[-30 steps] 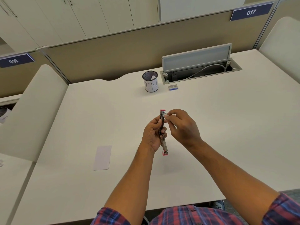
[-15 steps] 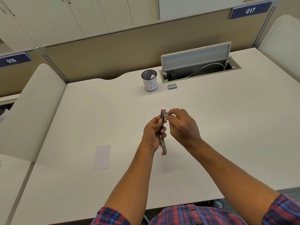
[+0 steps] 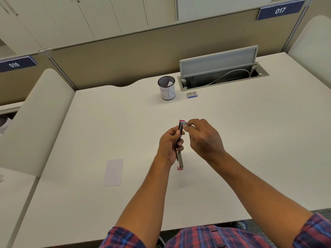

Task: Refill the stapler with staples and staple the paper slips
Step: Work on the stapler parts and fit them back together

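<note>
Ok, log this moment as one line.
left hand: holds opened stapler | right hand: pinches staples at its far end | paper slip: on desk, untouched

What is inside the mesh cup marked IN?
A white slip of paper leans against the inner wall of the mesh cup, its corner showing near the rim. The white label wrapped around the cup hides the lower part, so anything else inside cannot be seen.
</note>
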`<state>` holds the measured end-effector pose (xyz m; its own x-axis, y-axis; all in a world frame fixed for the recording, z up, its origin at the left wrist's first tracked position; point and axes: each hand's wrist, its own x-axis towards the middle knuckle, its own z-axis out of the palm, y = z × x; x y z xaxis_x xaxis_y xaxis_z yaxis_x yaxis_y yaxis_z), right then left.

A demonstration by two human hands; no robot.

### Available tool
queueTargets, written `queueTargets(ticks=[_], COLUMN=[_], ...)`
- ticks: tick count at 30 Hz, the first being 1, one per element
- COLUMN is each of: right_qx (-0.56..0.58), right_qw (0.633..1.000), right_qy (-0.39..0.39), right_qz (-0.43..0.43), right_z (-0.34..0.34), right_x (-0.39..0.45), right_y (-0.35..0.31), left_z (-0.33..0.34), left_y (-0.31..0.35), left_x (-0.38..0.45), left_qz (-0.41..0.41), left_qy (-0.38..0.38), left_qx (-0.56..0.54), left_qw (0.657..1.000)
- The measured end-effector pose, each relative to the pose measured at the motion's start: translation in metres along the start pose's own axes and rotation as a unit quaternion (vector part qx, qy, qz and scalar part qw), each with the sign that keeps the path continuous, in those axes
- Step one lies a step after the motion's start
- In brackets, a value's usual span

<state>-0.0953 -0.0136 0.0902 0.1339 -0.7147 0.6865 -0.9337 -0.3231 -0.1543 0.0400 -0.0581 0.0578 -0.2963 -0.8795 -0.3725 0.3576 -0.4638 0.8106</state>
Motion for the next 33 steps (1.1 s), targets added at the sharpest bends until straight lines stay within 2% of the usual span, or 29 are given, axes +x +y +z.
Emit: queueTargets(ticks=[21, 33], right_qx=[0.025, 0.063], right_qw=[1.000, 0.998], right_qy=[-0.010, 0.022], right_qz=[0.011, 0.021], right_z=[-0.009, -0.009], right_x=[0.000, -0.003], right_y=[0.005, 0.011], left_z=[-0.004, -0.007], left_y=[0.001, 0.003], left_x=[0.003, 0.000], left_qz=[0.012, 0.021], left_qy=[-0.015, -0.022], left_qx=[0.022, 0.035], left_qw=[1.000, 0.999])
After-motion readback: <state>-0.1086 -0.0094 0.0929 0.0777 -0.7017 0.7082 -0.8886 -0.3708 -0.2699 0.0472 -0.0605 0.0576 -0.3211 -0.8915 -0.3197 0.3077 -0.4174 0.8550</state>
